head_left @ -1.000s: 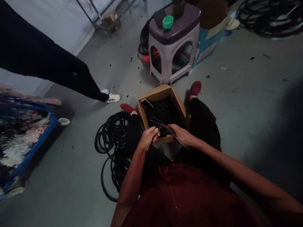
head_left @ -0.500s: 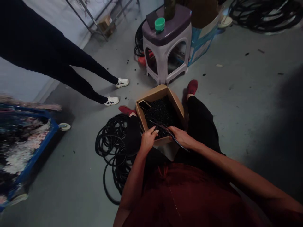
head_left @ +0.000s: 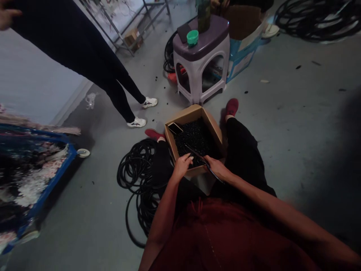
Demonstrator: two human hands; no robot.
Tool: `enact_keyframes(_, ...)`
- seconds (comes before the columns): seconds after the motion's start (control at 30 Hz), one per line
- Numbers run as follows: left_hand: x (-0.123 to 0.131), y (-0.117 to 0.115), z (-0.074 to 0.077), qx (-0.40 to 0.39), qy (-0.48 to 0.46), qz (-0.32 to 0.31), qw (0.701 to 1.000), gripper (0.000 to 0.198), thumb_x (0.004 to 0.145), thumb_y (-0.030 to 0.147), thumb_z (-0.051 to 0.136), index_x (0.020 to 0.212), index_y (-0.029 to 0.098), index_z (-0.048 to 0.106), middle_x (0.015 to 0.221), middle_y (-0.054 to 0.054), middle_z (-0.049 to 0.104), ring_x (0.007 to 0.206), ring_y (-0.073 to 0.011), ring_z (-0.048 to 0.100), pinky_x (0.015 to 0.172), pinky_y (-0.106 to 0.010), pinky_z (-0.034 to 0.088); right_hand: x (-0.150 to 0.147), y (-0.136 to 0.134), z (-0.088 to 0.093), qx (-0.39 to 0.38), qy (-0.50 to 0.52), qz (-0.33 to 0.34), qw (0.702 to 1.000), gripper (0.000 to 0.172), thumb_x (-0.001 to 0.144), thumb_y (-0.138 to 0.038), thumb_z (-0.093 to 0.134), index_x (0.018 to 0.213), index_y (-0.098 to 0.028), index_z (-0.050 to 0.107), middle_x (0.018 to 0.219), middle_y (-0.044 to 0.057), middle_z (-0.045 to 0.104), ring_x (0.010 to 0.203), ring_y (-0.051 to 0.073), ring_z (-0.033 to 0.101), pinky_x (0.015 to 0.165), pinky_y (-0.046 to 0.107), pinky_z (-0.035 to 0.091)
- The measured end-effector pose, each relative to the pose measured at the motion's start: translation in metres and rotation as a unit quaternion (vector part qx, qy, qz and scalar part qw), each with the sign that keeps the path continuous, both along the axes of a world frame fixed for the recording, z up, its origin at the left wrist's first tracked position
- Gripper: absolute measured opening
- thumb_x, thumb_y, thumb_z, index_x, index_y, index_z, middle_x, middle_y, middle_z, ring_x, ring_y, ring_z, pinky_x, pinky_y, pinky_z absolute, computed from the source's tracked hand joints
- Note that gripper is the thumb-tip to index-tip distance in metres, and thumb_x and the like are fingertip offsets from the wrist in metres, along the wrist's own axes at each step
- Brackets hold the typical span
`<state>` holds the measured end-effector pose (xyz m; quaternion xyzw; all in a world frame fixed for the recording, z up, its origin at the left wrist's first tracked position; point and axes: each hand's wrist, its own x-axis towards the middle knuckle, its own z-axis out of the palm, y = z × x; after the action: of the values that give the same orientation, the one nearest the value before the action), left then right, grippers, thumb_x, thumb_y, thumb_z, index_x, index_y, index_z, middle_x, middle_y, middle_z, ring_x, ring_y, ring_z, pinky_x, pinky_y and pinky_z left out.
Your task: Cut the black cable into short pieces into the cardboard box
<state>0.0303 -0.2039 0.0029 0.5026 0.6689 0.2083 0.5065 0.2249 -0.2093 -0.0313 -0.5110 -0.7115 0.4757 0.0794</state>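
Observation:
A cardboard box (head_left: 217, 130) stands between my feet, filled with small black pieces (head_left: 194, 135). Over its near edge, my right hand (head_left: 214, 166) is closed around a dark, long tool (head_left: 216, 175) whose thin end reaches across the box. To its left is my left hand (head_left: 184, 164), fingers pressed together above the pieces; whatever it pinches is too small to make out. A phone (head_left: 175, 128) lies in the far left corner of the box. Coils of black tubing (head_left: 137, 165) lie on the floor beside my left leg.
Beyond the box stands a plastic stool (head_left: 201, 49) carrying a green cup (head_left: 192, 37) and a dark bottle. A person in dark trousers (head_left: 104, 67) stands at the left. Also around are a blue-framed cart (head_left: 56, 180), a blue carton (head_left: 241, 62) and more coiled tubing (head_left: 316, 22).
The whole view has shifted slightly, so most things sit a little lower and further right. A hand of the standing person now shows at upper left. Both my hands stay over the box.

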Motion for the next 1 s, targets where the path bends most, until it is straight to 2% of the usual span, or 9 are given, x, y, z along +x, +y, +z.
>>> enact_keyframes(0.2, -0.001, 0.006, -0.017, -0.031, -0.026, 0.006, 0.999, 0.039, 0.081, 0.042, 0.053, 0.099, 0.010, 0.066, 0.059, 0.002, 0.056, 0.047, -0.0065, 0.037, 0.047, -0.019, 0.028, -0.003, 0.003, -0.011, -0.021, -0.029, -0.005, 0.999, 0.019, 0.085, -0.027, 0.046, 0.102, -0.020, 0.050, 0.094, 0.007, 0.064, 0.078, 0.018, 0.058, 0.062, 0.024, 0.032)
enact_keyframes(0.4, -0.005, 0.008, -0.031, -0.055, -0.055, 0.002, 0.997, 0.034, 0.080, 0.043, 0.053, 0.081, 0.011, 0.064, 0.053, 0.005, 0.047, 0.043, -0.0046, 0.031, 0.044, -0.020, 0.022, -0.004, 0.007, -0.018, -0.031, -0.052, 0.007, 0.998, 0.018, 0.086, -0.029, 0.044, 0.100, -0.020, 0.051, 0.094, 0.009, 0.066, 0.078, 0.019, 0.059, 0.060, 0.024, 0.030)
enact_keyframes(0.67, -0.007, 0.011, -0.045, -0.080, -0.079, 0.007, 0.994, 0.032, 0.079, 0.043, 0.054, 0.074, 0.012, 0.059, 0.046, 0.007, 0.039, 0.040, -0.0040, 0.028, 0.042, -0.020, 0.018, -0.005, 0.007, -0.028, -0.043, -0.069, 0.012, 0.997, 0.020, 0.088, -0.030, 0.041, 0.103, -0.021, 0.051, 0.095, 0.009, 0.067, 0.078, 0.020, 0.061, 0.059, 0.024, 0.030)
enact_keyframes(1.0, -0.012, 0.008, -0.067, -0.101, -0.100, 0.009, 0.990, 0.034, 0.077, 0.046, 0.056, 0.076, 0.012, 0.059, 0.051, 0.005, 0.046, 0.040, -0.0033, 0.030, 0.043, -0.020, 0.019, -0.006, 0.004, -0.032, -0.055, -0.094, 0.021, 0.994, 0.022, 0.089, -0.027, 0.039, 0.106, -0.020, 0.051, 0.097, 0.011, 0.068, 0.083, 0.022, 0.062, 0.061, 0.025, 0.032)
